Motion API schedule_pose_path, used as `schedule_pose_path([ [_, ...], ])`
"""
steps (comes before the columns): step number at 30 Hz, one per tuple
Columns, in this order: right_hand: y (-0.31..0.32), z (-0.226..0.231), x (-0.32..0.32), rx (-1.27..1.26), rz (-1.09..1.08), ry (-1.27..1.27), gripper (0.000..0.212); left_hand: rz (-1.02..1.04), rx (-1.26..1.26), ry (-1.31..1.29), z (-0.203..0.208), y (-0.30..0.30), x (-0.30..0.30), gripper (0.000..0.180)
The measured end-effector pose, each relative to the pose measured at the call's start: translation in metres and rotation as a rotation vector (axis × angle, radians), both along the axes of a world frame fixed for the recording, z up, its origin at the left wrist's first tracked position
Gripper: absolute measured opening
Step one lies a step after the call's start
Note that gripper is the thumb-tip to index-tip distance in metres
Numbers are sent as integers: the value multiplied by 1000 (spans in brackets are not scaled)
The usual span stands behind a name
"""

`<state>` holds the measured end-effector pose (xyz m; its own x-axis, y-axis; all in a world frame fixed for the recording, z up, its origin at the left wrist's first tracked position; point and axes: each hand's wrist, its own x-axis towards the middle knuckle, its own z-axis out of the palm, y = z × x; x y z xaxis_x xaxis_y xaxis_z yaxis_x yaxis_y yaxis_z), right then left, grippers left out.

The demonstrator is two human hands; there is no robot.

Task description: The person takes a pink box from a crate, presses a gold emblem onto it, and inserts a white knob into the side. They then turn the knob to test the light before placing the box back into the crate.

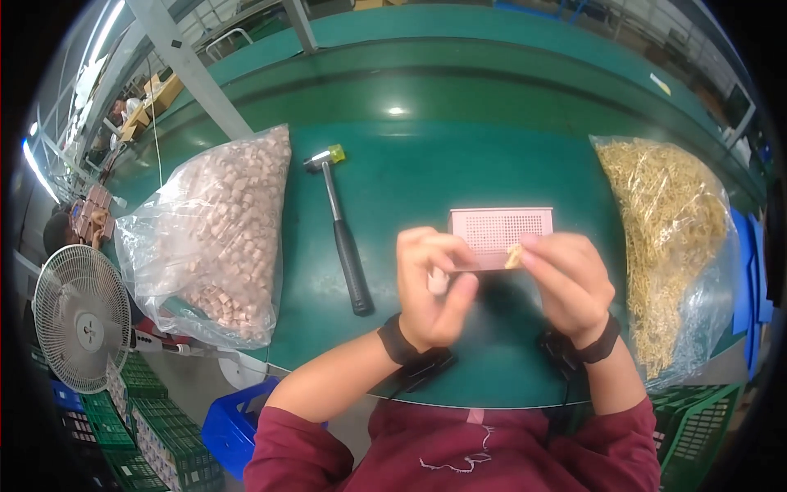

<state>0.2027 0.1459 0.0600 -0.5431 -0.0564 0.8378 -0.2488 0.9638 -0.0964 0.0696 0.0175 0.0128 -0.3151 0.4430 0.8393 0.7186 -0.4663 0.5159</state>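
White fan (pixel 88 330) — blue crate (pixel 223 435)

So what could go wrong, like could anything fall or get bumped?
Maybe! The small gold piece pinched in the right hand could slip out. The pink box seems held only near its left side by the left hand, so it might tilt. And the hammer lies close to that hand, so a sideways move could knock it.

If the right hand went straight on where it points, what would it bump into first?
Probably the pink box: the right hand, pinching a small yellowish piece, points up and left toward it. They might even be touching already; the depth is hard to tell.
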Motion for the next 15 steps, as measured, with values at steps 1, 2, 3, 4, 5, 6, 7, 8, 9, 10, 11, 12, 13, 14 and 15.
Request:
schedule_pose_path([
  [1,3,6,-5,6,-3,-30,28,-24,-2,-136,-2,2,-1,21],
  [2,4,9,-8,11,-5,-61,28,-48,-4,-271,-4,5,-1,19],
  [3,4,11,-11,18,3,-55,28,-73,-6,-407,-5,7,-2,17],
  [4,4,13,-14,15,10,-105,28,-69,0,-401,-5,7,-2,17],
  [5,4,14,-16,13,18,-156,28,-62,9,-421,-6,6,-2,16],
  [6,4,15,-19,9,25,-209,28,-55,17,-443,-7,5,-1,15],
  [7,3,16,-21,13,31,-207,28,-48,24,-466,-8,4,-2,15],
  [8,2,18,-21,1,28,-211,26,-42,28,-465,-7,4,-4,15],
  [9,2,20,-21,-11,24,-219,25,-55,24,-444,-5,5,-5,15],
  [10,2,20,-21,-25,20,-227,23,-67,19,-424,-4,5,-6,15],
  [11,2,20,-22,-24,22,-230,23,-81,13,-403,-4,6,-6,15],
  [12,2,18,-22,-19,22,-225,24,-79,12,-407,-5,5,-6,15],
  [13,2,17,-23,-14,21,-220,25,-68,8,-380,-7,4,-6,15],
  [14,3,16,-23,-10,15,-213,25,-61,2,-351,-8,4,-6,15],
  [15,3,16,-23,-13,10,-215,25,-56,-5,-322,-9,4,-7,15],
])
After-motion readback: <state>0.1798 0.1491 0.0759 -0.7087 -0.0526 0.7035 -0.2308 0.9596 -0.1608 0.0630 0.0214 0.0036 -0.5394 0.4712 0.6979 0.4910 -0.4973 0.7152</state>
